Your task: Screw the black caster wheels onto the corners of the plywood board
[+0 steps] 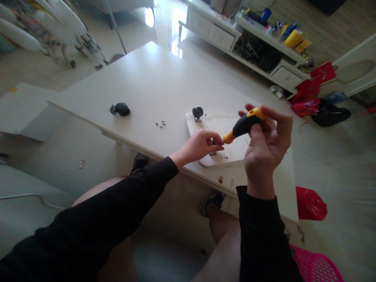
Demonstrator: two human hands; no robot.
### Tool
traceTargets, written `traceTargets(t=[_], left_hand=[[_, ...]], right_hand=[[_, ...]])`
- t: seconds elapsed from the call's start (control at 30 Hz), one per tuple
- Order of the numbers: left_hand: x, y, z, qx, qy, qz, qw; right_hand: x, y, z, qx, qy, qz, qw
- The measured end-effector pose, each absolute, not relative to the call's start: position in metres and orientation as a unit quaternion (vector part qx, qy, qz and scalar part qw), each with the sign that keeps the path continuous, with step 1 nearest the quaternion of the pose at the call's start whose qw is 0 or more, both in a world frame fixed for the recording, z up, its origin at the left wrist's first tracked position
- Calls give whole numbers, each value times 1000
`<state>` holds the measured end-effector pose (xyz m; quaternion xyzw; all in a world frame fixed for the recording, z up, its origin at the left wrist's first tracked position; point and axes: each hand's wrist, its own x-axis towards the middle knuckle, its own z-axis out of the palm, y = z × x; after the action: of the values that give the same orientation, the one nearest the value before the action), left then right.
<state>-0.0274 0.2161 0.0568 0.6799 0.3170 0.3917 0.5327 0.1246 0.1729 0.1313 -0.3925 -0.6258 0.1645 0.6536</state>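
Observation:
My right hand is wrapped around the yellow and black handle of a screwdriver, which slants down to the left. At the screwdriver's lower end, my left hand is closed in a pinch; what sits between its fingertips is too small to make out. Under both hands lies a white panel with rounded corners. A black caster wheel stands on the panel's far left corner. Small metal screws lie close to the left hand, partly beside a dark piece hidden by the fingers.
The white table carries another caster, several loose screws and a small yellowish piece near its edge. Right of it are a red bag and a pink basket. A white cabinet stands behind.

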Motion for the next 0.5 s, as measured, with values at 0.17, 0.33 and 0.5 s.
traceTargets(t=[0.17,0.33,0.5], left_hand=[[-30,216,60,697,298,375,534],[-31,216,64,706,306,378,515],[-32,217,64,709,300,384,511]], right_hand=[[128,175,131,-457,-611,79,642],[123,175,131,-405,-630,97,655],[117,173,131,-413,-641,135,633]])
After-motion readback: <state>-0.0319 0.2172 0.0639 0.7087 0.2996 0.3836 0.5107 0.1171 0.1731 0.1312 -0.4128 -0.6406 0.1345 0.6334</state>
